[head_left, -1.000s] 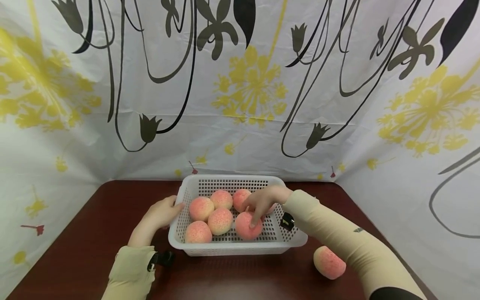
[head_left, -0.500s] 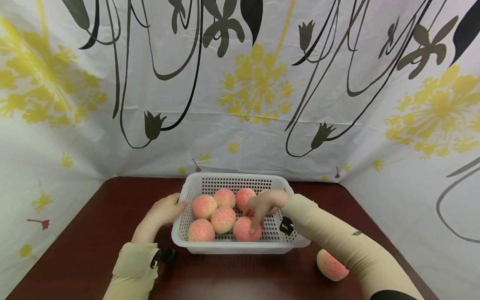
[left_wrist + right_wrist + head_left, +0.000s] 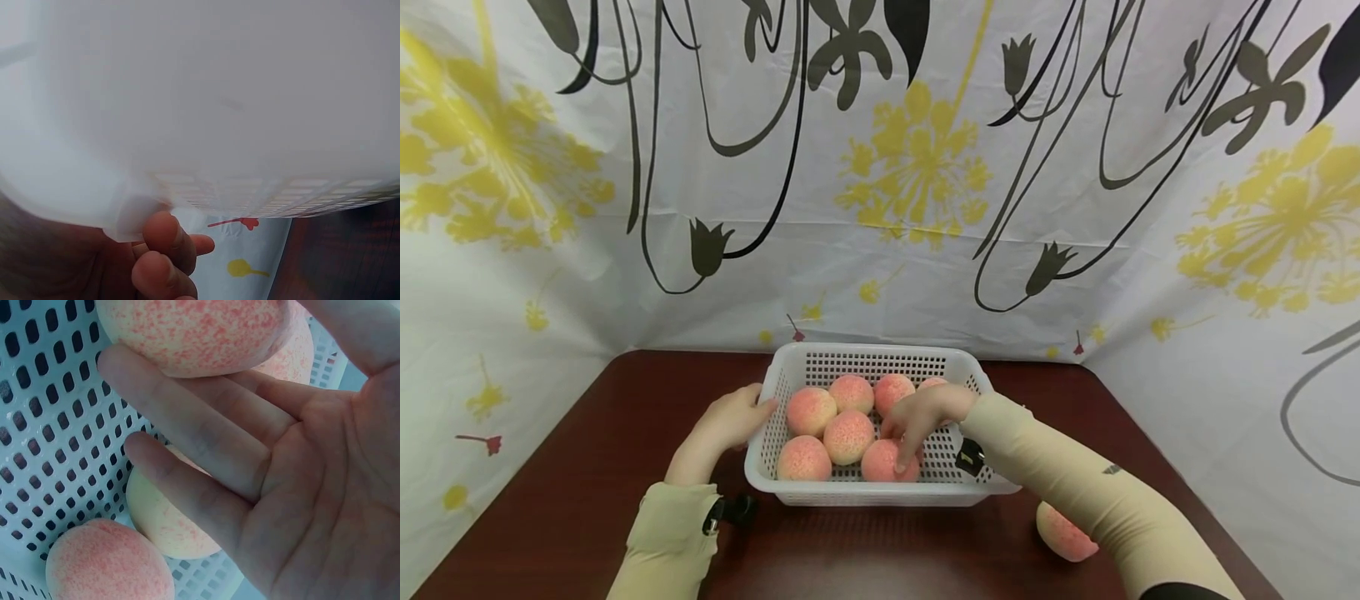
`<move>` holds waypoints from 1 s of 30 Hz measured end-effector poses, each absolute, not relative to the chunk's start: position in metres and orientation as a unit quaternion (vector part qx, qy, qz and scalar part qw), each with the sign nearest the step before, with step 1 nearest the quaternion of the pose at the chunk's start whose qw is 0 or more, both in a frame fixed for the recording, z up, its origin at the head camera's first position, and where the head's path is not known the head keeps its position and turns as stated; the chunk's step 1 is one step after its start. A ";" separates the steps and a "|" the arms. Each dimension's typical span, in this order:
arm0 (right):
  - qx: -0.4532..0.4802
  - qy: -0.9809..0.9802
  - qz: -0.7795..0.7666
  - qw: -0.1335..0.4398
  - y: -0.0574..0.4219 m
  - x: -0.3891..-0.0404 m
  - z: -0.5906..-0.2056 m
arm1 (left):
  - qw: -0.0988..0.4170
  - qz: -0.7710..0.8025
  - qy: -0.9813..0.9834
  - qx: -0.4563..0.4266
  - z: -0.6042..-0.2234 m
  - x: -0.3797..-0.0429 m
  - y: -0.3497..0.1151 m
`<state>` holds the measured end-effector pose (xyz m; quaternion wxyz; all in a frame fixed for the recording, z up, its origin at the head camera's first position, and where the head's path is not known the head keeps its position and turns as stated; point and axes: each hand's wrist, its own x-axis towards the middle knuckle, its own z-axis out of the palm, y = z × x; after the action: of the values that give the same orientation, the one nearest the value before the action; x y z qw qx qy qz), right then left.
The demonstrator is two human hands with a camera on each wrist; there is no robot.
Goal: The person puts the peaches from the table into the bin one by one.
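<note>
A white perforated plastic basket stands on the dark red table, several peaches inside it. At its left end my left hand grips the rim, thumb on top; the left wrist view shows curled fingertips under the basket's lip. My right hand reaches inside from the right and holds a peach near the front wall. In the right wrist view that peach lies between the thumb and the extended fingers, with other peaches below.
One more peach lies on the table right of the basket, partly behind the right sleeve. A white sheet with a flower print hangs behind and on both sides of the table.
The right hand has shifted the held peach slightly left and down toward the basket's front wall. The left hand stays on the rim. The head view has turned a little.
</note>
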<state>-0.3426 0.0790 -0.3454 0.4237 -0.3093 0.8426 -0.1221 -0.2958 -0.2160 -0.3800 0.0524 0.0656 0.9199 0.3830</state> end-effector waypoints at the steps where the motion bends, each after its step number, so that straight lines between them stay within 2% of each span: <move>1: -0.313 0.842 -0.118 0.423 0.079 -0.342 -0.345 | 0.052 0.383 0.920 0.066 -0.380 -0.296 -0.216; 20: -0.346 0.848 -0.080 0.393 0.069 -0.339 -0.341 | 0.044 0.372 0.924 0.073 -0.374 -0.296 -0.218; 30: -0.330 0.878 -0.045 0.345 0.070 -0.337 -0.347 | 0.052 0.379 0.921 0.073 -0.379 -0.295 -0.216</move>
<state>-0.3374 0.0703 -0.3470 0.3446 -0.3301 0.8776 -0.0452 -0.2954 -0.2160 -0.3791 0.0517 0.0734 0.9211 0.3787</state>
